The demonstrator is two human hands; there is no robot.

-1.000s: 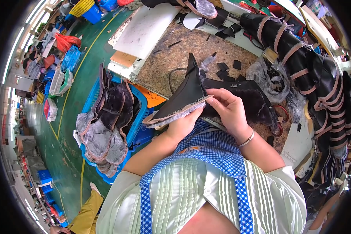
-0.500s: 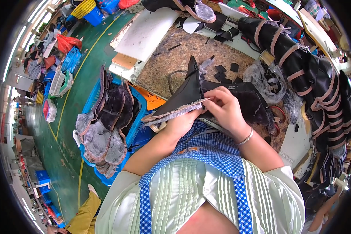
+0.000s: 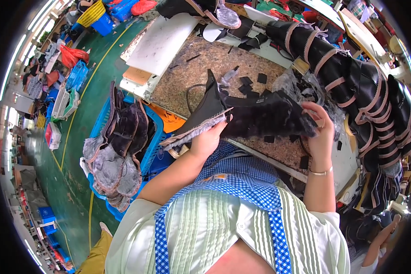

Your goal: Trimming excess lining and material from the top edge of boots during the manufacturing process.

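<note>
A black boot upper [image 3: 204, 107] with grey fluffy lining lies across my lap side of the bench, its pale zigzag-stitched edge facing me. My left hand [image 3: 208, 139] is closed on that edge, thumb on top. The shaft of the boot, opened to its dark fur lining [image 3: 269, 118], stretches right over the bench top. At the shaft's far right end is my right hand [image 3: 321, 132], fingers curved and apart, with a ring and a bangle. Whether its fingertips touch the lining, I cannot tell. The red-handled scissors that lay there are hidden.
A blue basket [image 3: 106, 119] of fur-lined boot uppers [image 3: 118, 166] stands at left. Small black scraps [image 3: 245, 81] and a clear plastic bag [image 3: 285, 81] lie on the bench [image 3: 173, 86]. Black boot shafts [image 3: 335, 75] are heaped at right. A white board [image 3: 157, 43] lies at the back.
My right hand has left the stitched edge and moved right to the end of the boot shaft. My left hand keeps its hold. The view has shifted slightly.
</note>
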